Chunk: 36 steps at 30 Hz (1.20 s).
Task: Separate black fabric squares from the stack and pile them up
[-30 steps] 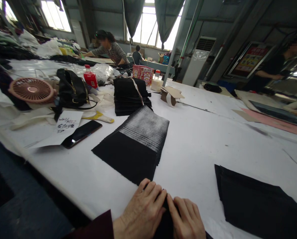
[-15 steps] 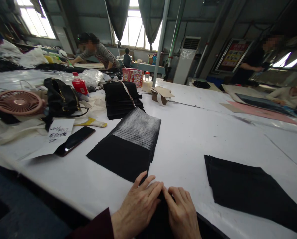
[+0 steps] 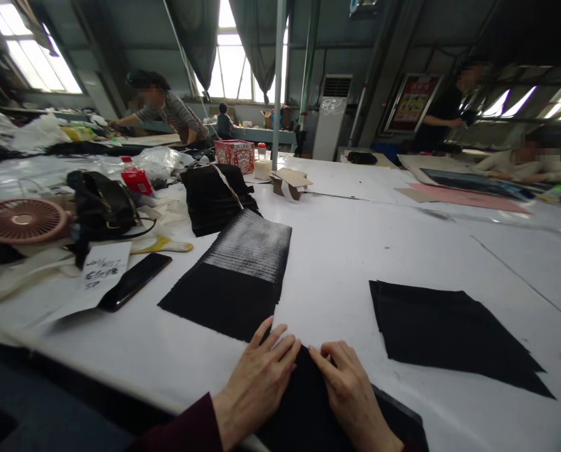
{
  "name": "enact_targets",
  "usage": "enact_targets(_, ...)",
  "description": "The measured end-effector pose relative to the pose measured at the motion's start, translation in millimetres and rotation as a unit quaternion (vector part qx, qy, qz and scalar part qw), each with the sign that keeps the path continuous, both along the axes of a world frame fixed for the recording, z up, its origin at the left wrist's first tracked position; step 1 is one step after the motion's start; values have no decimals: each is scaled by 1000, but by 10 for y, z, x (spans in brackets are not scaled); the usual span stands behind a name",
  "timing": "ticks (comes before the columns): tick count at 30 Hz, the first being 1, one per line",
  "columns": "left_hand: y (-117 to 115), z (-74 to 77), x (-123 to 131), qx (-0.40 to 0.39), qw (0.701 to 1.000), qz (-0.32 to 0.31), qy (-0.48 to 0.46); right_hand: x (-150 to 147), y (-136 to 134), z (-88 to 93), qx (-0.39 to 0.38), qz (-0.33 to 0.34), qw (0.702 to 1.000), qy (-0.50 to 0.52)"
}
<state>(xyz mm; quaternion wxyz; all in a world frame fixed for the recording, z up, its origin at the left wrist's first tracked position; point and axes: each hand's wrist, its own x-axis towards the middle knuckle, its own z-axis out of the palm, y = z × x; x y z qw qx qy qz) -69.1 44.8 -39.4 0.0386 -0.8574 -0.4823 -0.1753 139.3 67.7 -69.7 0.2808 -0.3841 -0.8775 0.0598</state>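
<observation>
A black fabric piece [image 3: 309,402] lies at the table's near edge, under both hands. My left hand [image 3: 261,376] rests on its left side, back of the hand up, with fingers stretched out and fingertips at the far edge. My right hand [image 3: 351,389] has its fingers bent and closed at the same edge, a small gap from the left; its thumb is partly hidden. Just beyond the left hand is a fanned stack of black pieces [image 3: 219,304], its far part banded greyish white. Another stack of black pieces [image 3: 440,326] lies to the right.
On the left of the white table [image 3: 337,251] are a phone [image 3: 134,282], a handwritten paper [image 3: 101,270], a pink fan [image 3: 24,220], a black bag [image 3: 101,201] and a red bottle [image 3: 137,179]. A tied black bundle [image 3: 214,198] sits behind the fanned stack. Several people work farther back.
My hands have drawn slightly apart along the fabric's far edge, showing more black cloth between them. The view has shifted, so the surroundings sit farther left.
</observation>
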Motion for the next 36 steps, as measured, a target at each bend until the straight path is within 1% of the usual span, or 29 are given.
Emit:
enact_targets(4,14,-2,31,23,997,-12,75,7,-18,31,19,-11,1000,-18)
enact_targets(7,13,-23,75,49,987,-32,147,12,-27,60,23,-15,999,-29)
enact_targets(10,-5,-20,134,71,980,-35,181,20,-34,84,25,-18,999,-32)
enact_targets(17,-17,35,215,71,976,-43,203,57,-67,134,6,-22,999,-43)
enact_targets(21,-15,12,260,74,973,-47,215,115,-102,142,-2,-26,999,-39)
enact_targets(24,-34,2,317,81,971,-38,220,176,-129,145,-11,-26,999,-34)
enact_targets(26,-45,6,347,73,972,-38,222,221,-146,149,-16,-27,999,-31)
enact_targets(29,-41,11,364,59,972,-50,221,284,-169,152,-21,-28,999,-23)
enact_targets(33,-24,-8,387,71,974,-71,201,348,-196,147,-19,-29,999,-13)
enact_targets(36,-33,-5,456,67,972,-66,213,401,-220,150,-16,-32,999,-13)
